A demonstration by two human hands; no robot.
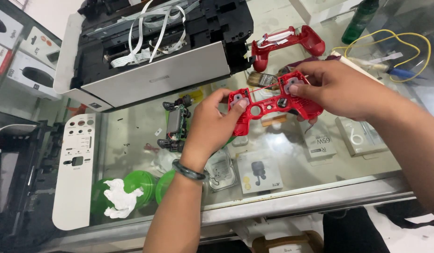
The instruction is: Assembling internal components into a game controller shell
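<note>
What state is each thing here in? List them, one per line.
left hand: gripping the left end of the red controller shell.
right hand: gripping the shell's right end.
red controller shell: open, inside facing up, held above the glass.
second red shell half: lying separate on the glass.
controller circuit board: removed, bare.
printer: cover off, ribbon cables loose.
white panel: detached, flat.
brush: lying idle.

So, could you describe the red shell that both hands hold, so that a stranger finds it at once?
Start at the opened printer on the glass counter. Just in front of it, the left hand and right hand hold a red controller shell, inner side up. Unlike the other red shell lying behind, it is lifted and shows grey button pads.
</note>
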